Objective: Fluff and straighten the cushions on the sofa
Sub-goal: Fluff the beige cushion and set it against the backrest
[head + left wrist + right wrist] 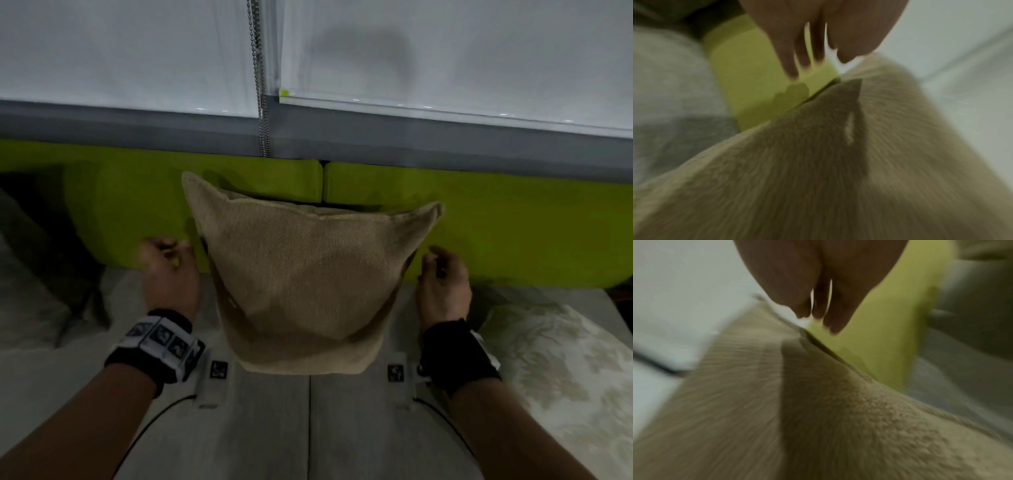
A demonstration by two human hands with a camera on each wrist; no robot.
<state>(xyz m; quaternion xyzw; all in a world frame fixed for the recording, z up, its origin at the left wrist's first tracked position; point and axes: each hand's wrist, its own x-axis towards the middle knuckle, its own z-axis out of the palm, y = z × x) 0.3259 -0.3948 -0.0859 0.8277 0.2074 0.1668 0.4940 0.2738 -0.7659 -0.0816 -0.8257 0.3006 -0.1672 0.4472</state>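
A home living room is showing here: a sofa with lime-green back cushions is running along the far wall, a tan knitted cushion is standing against them, and white roller blinds with a bead chain are hanging above.

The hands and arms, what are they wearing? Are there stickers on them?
Both forearms are bare, with no sleeves. The left hand has a black wristband with a row of white squares printed with black patterns, like stickers. The right hand has a plain black wristband with a bit of white at its edge. A thin black cable trails below each wrist.
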